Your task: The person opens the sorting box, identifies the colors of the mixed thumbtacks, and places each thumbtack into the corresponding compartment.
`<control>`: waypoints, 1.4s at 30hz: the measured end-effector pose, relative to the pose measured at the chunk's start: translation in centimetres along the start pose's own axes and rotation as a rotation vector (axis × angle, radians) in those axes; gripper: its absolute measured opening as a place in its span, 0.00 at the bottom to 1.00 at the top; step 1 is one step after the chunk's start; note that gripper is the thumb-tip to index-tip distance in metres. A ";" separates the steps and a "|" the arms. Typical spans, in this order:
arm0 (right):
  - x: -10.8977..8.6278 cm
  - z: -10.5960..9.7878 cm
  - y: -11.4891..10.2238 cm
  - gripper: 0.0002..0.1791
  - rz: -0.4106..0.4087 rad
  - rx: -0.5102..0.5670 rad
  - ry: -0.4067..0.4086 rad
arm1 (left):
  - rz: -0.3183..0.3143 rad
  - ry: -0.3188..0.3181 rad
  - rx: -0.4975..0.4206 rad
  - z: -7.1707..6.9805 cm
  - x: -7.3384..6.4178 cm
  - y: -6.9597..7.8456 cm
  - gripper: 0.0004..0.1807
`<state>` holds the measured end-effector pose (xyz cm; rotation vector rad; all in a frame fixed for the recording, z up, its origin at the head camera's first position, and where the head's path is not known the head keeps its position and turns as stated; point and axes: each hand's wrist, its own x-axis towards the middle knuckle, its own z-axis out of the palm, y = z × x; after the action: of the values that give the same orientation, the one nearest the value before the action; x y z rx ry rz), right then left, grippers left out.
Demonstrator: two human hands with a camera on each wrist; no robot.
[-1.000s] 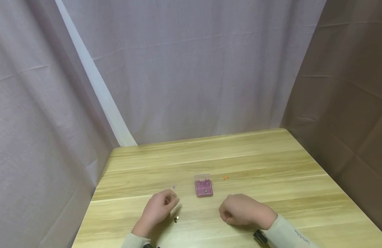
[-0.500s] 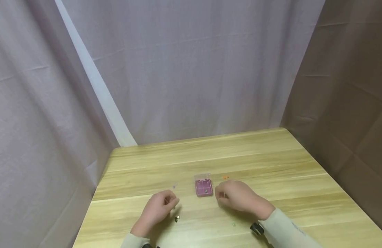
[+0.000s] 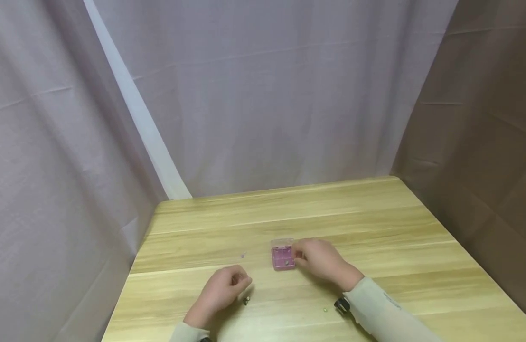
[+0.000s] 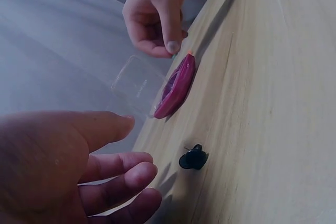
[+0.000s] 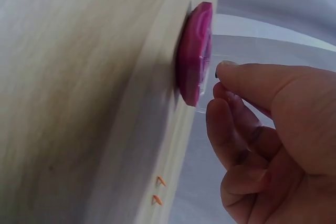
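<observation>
My right hand (image 3: pixel 320 259) is at the right edge of a small pink box (image 3: pixel 284 268) with its clear lid (image 4: pixel 139 85) raised. Thumb and index finger pinch a tiny green piece (image 4: pixel 175 55), mostly hidden by the fingertips, over the box in the left wrist view. Inside the divided box, another green piece (image 3: pixel 286 262) lies in the near right compartment. My left hand (image 3: pixel 224 287) hovers left of the box with relaxed fingers and holds nothing. Close to its fingertips lies a small black and gold piece (image 3: pixel 246 300).
Tiny purple pieces (image 3: pixel 242 256) lie left of the box. Two orange pieces (image 5: pixel 158 190) are on its right, hidden behind my hand in the head view. A small green piece (image 3: pixel 325 309) sits on the wooden table (image 3: pixel 194 218) near my right wrist. Curtains surround the table.
My right hand has moved forward and left from the near part of the table to the box, uncovering a green piece on the table. My left hand stays about where it was.
</observation>
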<state>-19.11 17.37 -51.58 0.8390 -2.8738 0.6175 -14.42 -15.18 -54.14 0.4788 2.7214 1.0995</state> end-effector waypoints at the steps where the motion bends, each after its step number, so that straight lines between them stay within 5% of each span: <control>1: 0.1 0.2 0.1 0.08 0.001 -0.002 -0.004 | -0.001 -0.003 0.000 0.1 0.0 0.0 0.10; 30: 0.6 1.2 1.0 0.05 -0.021 0.009 -0.041 | 0.005 0.028 0.065 0.1 0.7 0.5 0.09; 42: -0.8 -0.7 2.2 0.04 0.015 0.127 -0.106 | 0.006 0.033 0.072 -0.2 0.5 0.8 0.09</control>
<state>-19.61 19.74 -51.82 0.8942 -2.9642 0.7871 -14.75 -14.66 -53.45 0.4836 2.7980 1.0218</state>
